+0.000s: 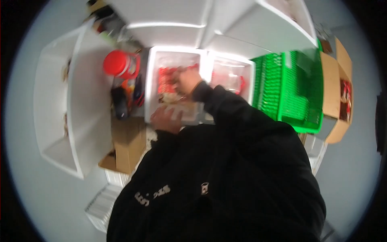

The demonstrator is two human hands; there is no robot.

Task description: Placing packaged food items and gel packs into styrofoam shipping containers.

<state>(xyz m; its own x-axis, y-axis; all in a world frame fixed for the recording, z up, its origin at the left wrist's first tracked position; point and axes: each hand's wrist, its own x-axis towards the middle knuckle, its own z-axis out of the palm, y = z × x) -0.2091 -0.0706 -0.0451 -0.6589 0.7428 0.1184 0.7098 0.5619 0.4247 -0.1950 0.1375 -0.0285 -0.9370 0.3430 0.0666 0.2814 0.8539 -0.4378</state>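
Two white open boxes stand side by side before me. Inside the left white box, red packets lie towards the back, with a pale, blurred thing in front of them. My right hand reaches down over the right part of these packets; motion blur hides whether its fingers grip anything. My left hand rests with spread fingers at the near left edge of the same box. In the right white box are clear plastic and something red, partly hidden by my right sleeve.
Left of the boxes are a red-lidded jar, a black object and a cardboard box. Green plastic crates and an open cardboard box stand to the right. White panels rise behind; a white shelf unit flanks the left.
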